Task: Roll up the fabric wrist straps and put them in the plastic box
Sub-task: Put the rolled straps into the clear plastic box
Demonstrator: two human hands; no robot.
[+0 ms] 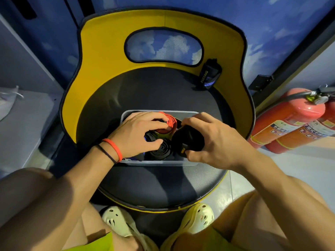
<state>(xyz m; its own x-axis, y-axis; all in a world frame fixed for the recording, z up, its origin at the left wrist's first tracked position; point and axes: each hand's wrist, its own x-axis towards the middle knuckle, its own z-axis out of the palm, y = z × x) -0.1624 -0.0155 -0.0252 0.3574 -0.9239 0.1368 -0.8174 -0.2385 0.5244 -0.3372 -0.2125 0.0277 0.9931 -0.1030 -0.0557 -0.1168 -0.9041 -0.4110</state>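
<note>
Reads XUEYING on black rolled strap [209, 74] behind clear plastic box [188, 111]; inside, pinches illegibly-tagged black roll [186, 140] with right grip [215, 140], cups red roll [171, 120] with left grip [139, 133].

rolled straps [159, 147] partly under left hand [139, 134], extinguishers [290, 124] cropped

Indoor storage corner: fire extinguishers [290, 120], cloud-print wall [272, 24] (grey cabinet [27, 115] left).

Clear plastic box [159, 163] — red roll [170, 120], black coil [162, 148] inside, black roll [187, 140] at its right edge — 1 lettered roll [209, 77] apart
</note>
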